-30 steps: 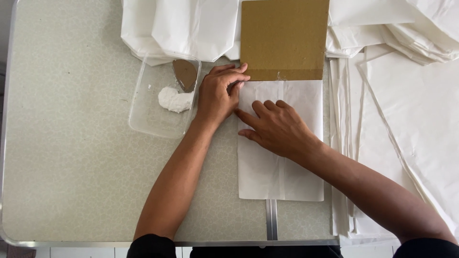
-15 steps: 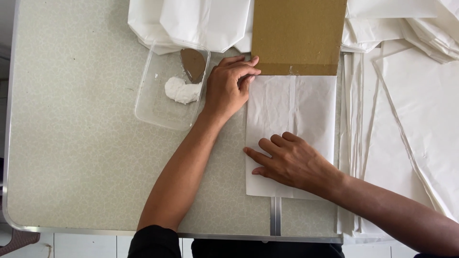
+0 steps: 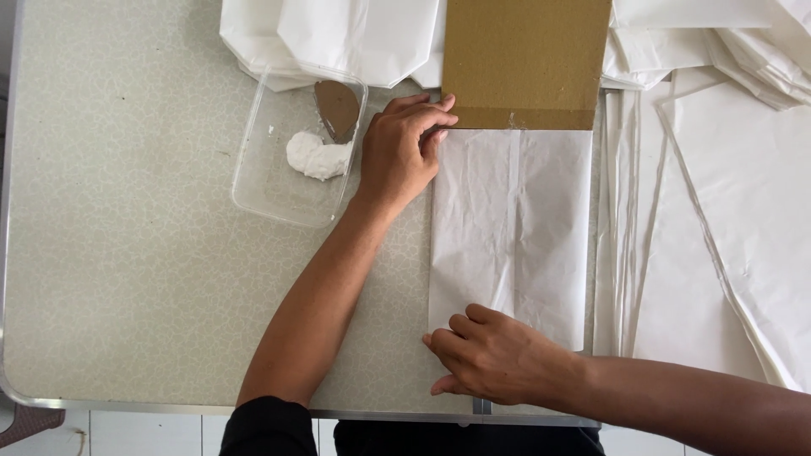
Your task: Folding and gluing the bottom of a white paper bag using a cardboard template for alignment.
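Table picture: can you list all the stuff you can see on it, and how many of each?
table: one, pale speckled grey-green, fills the left and middle.
paper bag: one, white, flat at the centre.
cardboard sheet: one, brown, top centre, its lower edge over the bag's top.
plastic tray: one, clear, left of the bag.
paste: one white blob, inside the tray.
spreader: one, brown, inside the tray above the paste.
folded bags: several, white, piled at the top.
paper sheets: a stack, white, right side; count unclear.
left hand: one, at the bag's top left corner.
right hand: one, on the bag's bottom left corner.
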